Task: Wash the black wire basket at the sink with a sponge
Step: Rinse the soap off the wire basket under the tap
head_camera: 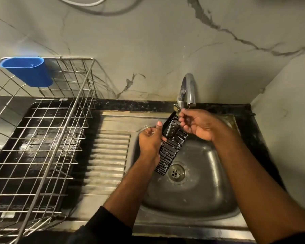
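Black wire basket (172,147), blue cup (30,71)

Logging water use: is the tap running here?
Cannot tell: no clear stream shows below the tap, though the right hand is at its spout.

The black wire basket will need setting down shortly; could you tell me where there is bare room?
Free: the ribbed drainboard between dish rack and sink. Crowded: under the tap, where both hands hold the basket.
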